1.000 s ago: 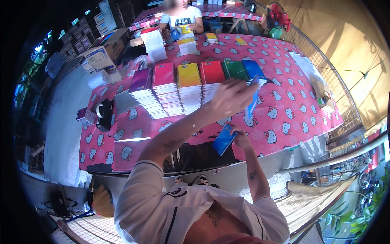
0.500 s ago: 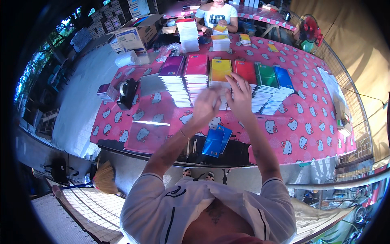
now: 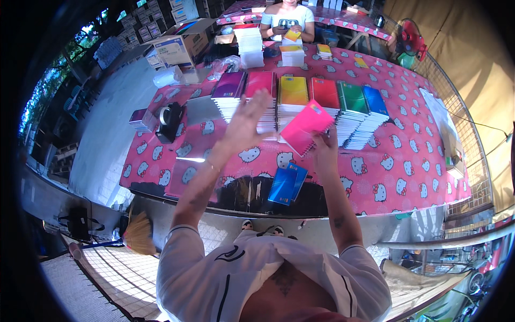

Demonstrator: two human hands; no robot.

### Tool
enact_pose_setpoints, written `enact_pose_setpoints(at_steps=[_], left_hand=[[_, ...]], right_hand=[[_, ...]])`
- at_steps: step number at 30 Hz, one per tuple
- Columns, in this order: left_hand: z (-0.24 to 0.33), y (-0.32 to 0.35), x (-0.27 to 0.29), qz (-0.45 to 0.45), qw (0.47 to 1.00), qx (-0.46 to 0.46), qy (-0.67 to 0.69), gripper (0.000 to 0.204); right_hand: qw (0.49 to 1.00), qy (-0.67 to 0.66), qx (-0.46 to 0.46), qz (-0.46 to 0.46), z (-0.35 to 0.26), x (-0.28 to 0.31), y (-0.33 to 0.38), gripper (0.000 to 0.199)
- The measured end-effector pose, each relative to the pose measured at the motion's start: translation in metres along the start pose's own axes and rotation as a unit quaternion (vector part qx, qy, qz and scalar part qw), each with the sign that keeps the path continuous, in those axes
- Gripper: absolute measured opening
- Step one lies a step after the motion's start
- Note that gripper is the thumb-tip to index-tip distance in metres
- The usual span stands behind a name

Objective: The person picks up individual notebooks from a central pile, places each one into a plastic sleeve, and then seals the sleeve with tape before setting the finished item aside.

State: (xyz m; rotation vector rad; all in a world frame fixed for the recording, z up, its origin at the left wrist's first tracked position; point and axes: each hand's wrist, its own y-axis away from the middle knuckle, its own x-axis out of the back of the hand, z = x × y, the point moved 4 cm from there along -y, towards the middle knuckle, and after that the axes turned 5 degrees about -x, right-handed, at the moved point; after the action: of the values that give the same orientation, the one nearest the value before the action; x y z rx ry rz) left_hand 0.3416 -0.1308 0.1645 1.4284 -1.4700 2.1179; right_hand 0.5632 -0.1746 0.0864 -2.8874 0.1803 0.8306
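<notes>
One broad counter [image 3: 391, 161], its pink covering patterned with white cat faces, extends beneath the left hand [image 3: 247, 122] and the right hand [image 3: 325, 144]. Past both hands, a person in a white top [image 3: 279, 20] sits at its far side. Just beyond the hands, six stacks of spiral notebooks run left to right: purple stack [image 3: 229, 86], pink stack [image 3: 261, 79], yellow stack [image 3: 293, 88], red stack [image 3: 325, 92], green stack [image 3: 352, 98], blue stack [image 3: 375, 100]. Far forward and left of the left hand is an open cardboard box [image 3: 178, 51]. A black tape dispenser [image 3: 171, 126] stands well to the left hand's left. The left hand is blurred, fingers spread before the pink stack; I cannot tell whether it touches. The right hand pinches a pink notebook [image 3: 307, 127] by its lower right corner, holding it tilted between the hands. Nearer the body, between the forearms, two blue notebooks [image 3: 283, 185] lie overlapping.
</notes>
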Motion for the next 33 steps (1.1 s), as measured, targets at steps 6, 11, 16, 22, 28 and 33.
enact_pose_setpoints(at_steps=[6, 11, 16, 22, 28, 33], left_hand=[[-0.058, 0.005, -0.033, -0.013, 0.988, 0.027, -0.152, 0.051], [0.054, 0.085, -0.036, 0.115, 0.992, -0.055, 0.01, 0.046], [0.106, 0.181, -0.123, -0.158, 0.984, -0.016, 0.081, 0.06], [0.035, -0.04, -0.075, 0.077, 0.995, 0.025, -0.058, 0.052], [0.042, -0.041, 0.016, 0.152, 0.986, -0.025, -0.057, 0.029], [0.096, -0.03, 0.021, -0.081, 0.994, 0.058, 0.037, 0.023]], right_hand=[[0.925, 0.38, 0.016, -0.008, 0.098, 0.055, 0.069, 0.078], [0.707, 0.707, 0.014, 0.02, 0.121, 0.079, 0.102, 0.078], [0.732, 0.635, 0.225, 0.102, 0.04, 0.053, 0.033, 0.072], [0.539, 0.75, 0.382, 0.04, -0.046, 0.025, -0.059, 0.048], [0.627, 0.688, 0.366, -0.015, -0.006, 0.014, 0.071, 0.041], [0.753, 0.617, 0.168, -0.153, 0.103, 0.068, 0.122, 0.039]])
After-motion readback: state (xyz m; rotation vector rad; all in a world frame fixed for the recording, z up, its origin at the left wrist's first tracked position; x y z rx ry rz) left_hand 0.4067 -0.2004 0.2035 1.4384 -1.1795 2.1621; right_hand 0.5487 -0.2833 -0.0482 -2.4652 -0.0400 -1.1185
